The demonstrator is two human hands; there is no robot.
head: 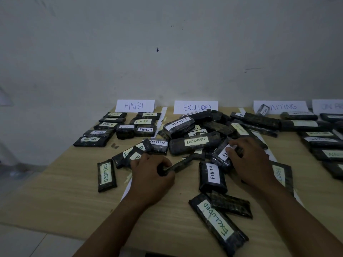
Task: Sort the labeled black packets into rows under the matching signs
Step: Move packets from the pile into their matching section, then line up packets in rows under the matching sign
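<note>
Left hand (151, 175) grip closed on a thin packet (178, 165); right hand (248, 160) grip pinches an "EX"-labelled packet (221, 154).

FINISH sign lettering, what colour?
Blue handwriting on a white card, the FINISH sign, propped against the wall. Clearest in the head view.

1. One view only, head-worn; wide-angle, edges bowed.
2. Looks forward and down over a wooden table (61, 197); forearms enter from the bottom edge, so the camera sits close above the near side.
3. Faces a pale wall (167, 43) filling the upper half; paper signs (135, 105) stand along the table's far edge.
4. No second view to share anything.
</note>
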